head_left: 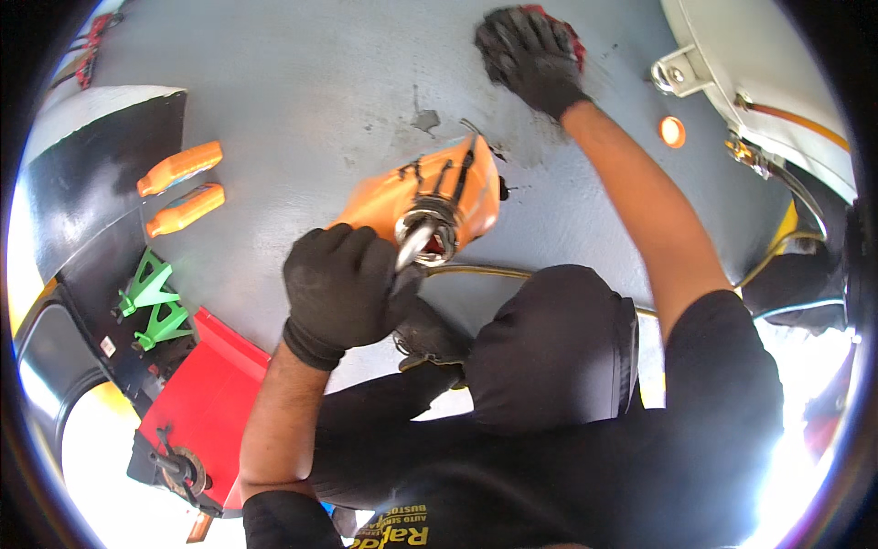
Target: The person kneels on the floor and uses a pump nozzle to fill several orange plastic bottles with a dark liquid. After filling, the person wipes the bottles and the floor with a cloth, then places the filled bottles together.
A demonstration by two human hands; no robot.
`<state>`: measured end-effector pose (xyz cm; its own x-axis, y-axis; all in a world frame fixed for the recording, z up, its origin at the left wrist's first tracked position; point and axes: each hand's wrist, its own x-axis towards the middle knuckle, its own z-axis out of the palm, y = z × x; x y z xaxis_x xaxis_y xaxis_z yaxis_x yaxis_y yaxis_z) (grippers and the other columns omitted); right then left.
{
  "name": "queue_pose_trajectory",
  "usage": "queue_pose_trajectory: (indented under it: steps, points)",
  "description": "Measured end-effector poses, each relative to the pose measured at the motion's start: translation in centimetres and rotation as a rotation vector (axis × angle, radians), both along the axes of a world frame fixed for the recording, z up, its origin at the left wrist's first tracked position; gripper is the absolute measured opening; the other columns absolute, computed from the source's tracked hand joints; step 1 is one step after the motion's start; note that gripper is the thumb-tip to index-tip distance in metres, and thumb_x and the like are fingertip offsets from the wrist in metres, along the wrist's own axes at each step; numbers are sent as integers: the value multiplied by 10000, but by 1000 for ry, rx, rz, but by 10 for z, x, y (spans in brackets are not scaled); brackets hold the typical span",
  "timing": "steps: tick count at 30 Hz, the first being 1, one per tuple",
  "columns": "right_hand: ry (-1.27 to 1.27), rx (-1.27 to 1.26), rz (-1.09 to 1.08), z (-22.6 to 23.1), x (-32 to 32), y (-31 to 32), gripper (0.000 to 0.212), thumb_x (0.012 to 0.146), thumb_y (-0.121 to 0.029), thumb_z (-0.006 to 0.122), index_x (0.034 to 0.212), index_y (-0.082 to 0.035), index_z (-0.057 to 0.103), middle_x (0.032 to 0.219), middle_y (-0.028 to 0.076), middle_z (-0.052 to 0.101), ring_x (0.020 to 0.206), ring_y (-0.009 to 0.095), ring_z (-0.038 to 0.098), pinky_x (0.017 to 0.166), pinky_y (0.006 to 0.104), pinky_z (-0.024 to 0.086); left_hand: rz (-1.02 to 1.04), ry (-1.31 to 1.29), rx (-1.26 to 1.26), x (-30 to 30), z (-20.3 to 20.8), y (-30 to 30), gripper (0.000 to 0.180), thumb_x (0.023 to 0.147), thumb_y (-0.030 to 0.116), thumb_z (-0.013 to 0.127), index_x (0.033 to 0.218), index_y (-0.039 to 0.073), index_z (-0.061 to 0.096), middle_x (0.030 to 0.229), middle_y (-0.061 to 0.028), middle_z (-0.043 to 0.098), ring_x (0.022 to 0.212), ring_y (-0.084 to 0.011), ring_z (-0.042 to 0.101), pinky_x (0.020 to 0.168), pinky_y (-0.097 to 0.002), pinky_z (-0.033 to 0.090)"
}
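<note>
My left hand (338, 288), in a black glove, is closed around a shiny curved metal piece (416, 245). That piece meets a dark ringed cylinder with a bright rim, in front of an orange plastic container (380, 197). Black oily streaks run down the container, whose left side is blurred. Farther off to the right, my gloved right hand (526, 59) presses a red rag (576, 41) against the grey floor, its fingers bent over the cloth. Dark smears (425, 119) mark the floor between the container and the rag.
Two orange bottles (181, 167) lie at the left, above green jack stands (148, 284) and a red panel (215, 403). An orange cap (671, 132) rests right of my right forearm. A pale tank (777, 55) with brass fittings (745, 156) and hoses stands far right.
</note>
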<state>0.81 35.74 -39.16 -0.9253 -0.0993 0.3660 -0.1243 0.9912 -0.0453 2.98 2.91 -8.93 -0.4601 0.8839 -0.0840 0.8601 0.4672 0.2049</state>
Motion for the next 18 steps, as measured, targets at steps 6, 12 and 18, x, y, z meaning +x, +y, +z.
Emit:
queue_pose_trajectory:
  steps: [6, 12, 18]
  points:
    - [-151, -114, 231, 12, 94, -6, 619, 973, -415, 649, 1538, -185, 546, 1610, 150, 463, 1495, 426, 406, 1238, 645, 281, -18, -16, 23, -2, 2, 1, 254, 775, 280, 760, 760, 110, 573, 698, -81, 516, 588, -300, 534, 547, -442, 420]
    - [-172, -160, -432, -23, 95, 62, 759, 1053, -469, 542, 1684, -115, 311, 1725, 342, 181, 1567, 614, 164, 1219, 793, 115, -27, -29, 42, -7, 3, -9, 339, 765, 400, 789, 769, 127, 587, 701, -47, 543, 614, -261, 580, 550, -425, 433]
    - [-244, -134, -294, -11, -44, 14, 745, 998, -443, 591, 1667, -201, 369, 1744, 146, 280, 1609, 438, 198, 1273, 686, 136, -21, -22, 19, -5, 1, -13, 332, 737, 409, 811, 768, 139, 621, 717, -28, 585, 626, -242, 606, 551, -402, 453]
